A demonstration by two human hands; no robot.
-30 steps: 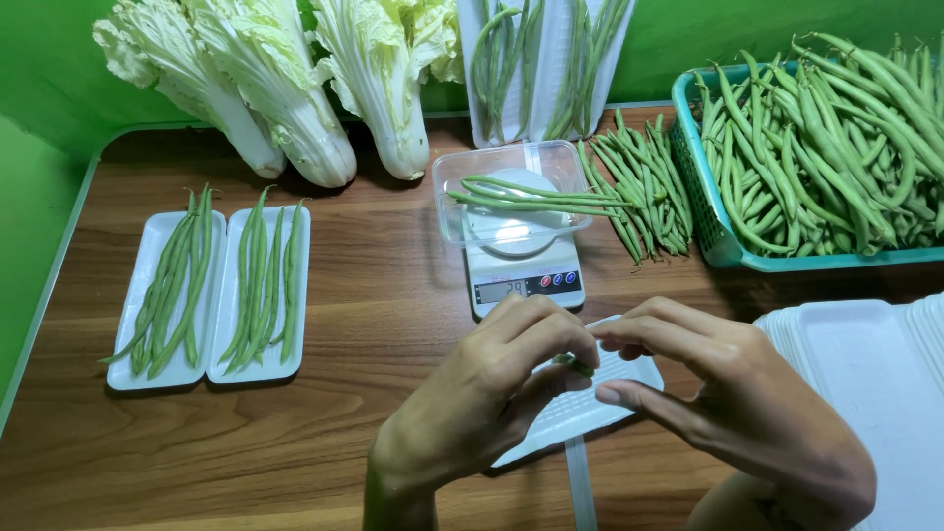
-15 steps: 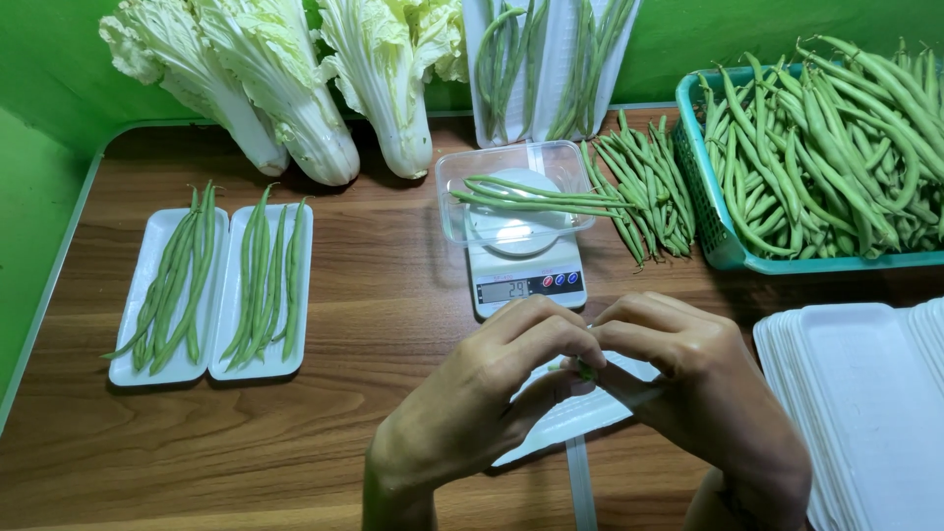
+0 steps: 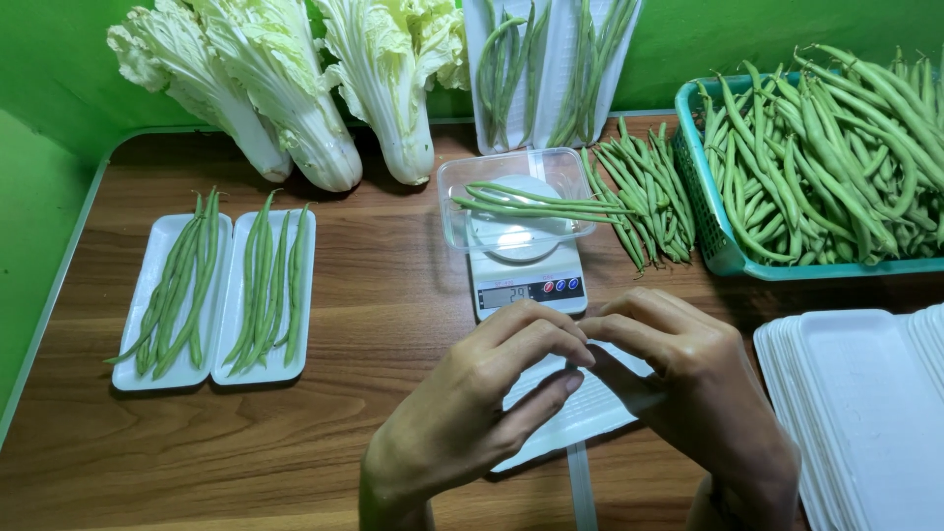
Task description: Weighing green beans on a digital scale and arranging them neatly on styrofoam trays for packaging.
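Change since earlier frame: both of your hands have drawn closer together over the near tray; nothing else on the table has shifted.
Head view, left hand (image 3: 482, 403): fingers curled, fingertips pinched at the near tray's far edge.
Head view, right hand (image 3: 688, 383): fingers bent, tips meeting the left hand's; whether anything is pinched between them, you cannot tell.
Near tray (image 3: 580, 413): white foam, empty, lying under both hands, near centre.
Scale (image 3: 526, 280): just beyond the hands, carrying a clear container (image 3: 511, 197) with a few beans.
Filled trays (image 3: 216, 290): far left, beans laid lengthwise.
Basket (image 3: 713, 236): far right, heaped with beans.
Tray stack (image 3: 865, 413): near right.
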